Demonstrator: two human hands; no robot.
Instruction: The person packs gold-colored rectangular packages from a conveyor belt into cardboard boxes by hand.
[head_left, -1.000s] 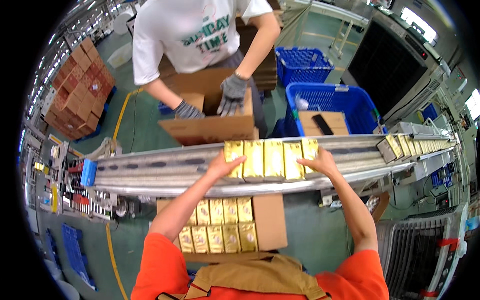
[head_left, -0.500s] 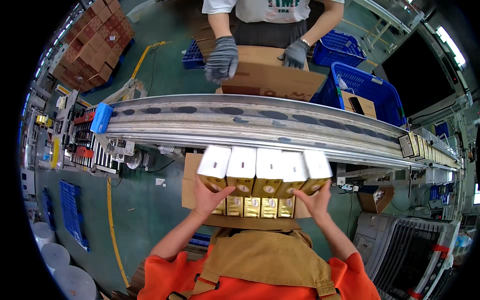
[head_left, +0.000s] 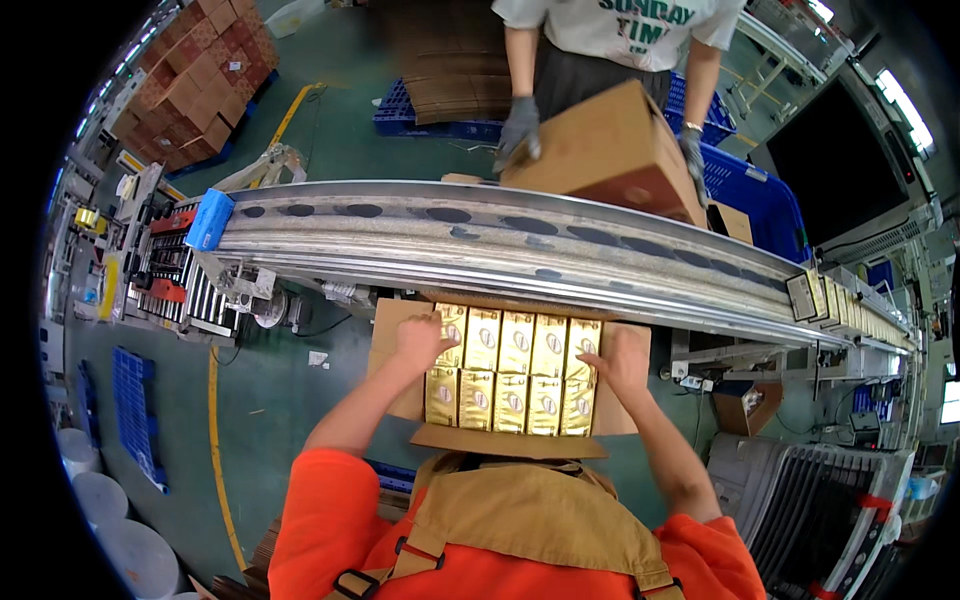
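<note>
An open cardboard carton point(head_left: 510, 441) lies in front of me with its flaps spread. Inside it are two rows of shiny gold boxes, a far row point(head_left: 515, 340) and a near row point(head_left: 510, 402), tops roughly level. My left hand point(head_left: 422, 342) grips the left end of the far row, its thumb lying over the end box. At the other end my right hand point(head_left: 622, 362) clasps the row, thumb against the last gold box. Most of the fingers of both hands are hidden between the boxes and the carton's sides.
A conveyor point(head_left: 560, 232) runs just beyond the carton, with gold-edged boxes point(head_left: 825, 300) lined up at its right end. Across it, a co-worker's gloved hands hold a tilted cardboard box point(head_left: 600, 150). A blue crate point(head_left: 755, 195) stands beside them; a blue pallet point(head_left: 140, 415) is at left.
Both my hands have gone down and away from me, lowering the far row of gold boxes from above the carton into it. The co-worker has moved right and tilted the cardboard box.
</note>
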